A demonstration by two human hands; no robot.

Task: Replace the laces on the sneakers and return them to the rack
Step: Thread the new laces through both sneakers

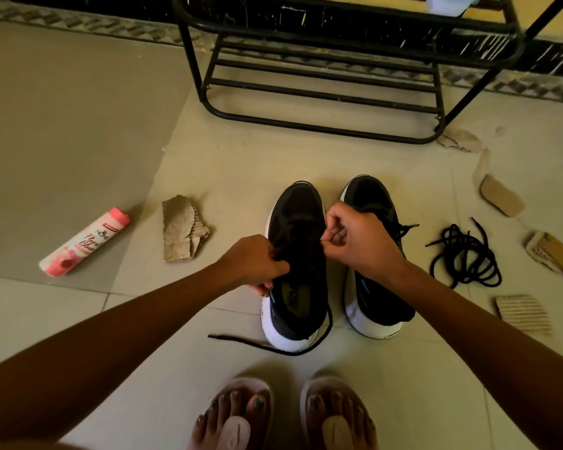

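Centre frame, on floor (208, 157) below rack (322, 84): black left sneaker (298, 203), its lace (228, 338) pinched by left grip (257, 264) and right grip (358, 241); right sneaker (371, 196) alongside; spare lace (465, 258) coiled at frame right.

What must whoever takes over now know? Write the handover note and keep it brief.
Left hand: fingers curled on the lace at the left sneaker.
Right hand: pinches a lace end over that sneaker.
Right sneaker stands beside it on the floor, a lace showing at its top. Coiled lace lies to the right. Rack stands ahead.
Done: right sneaker looks laced.
Left: finish lacing the left sneaker, then set both on the rack.
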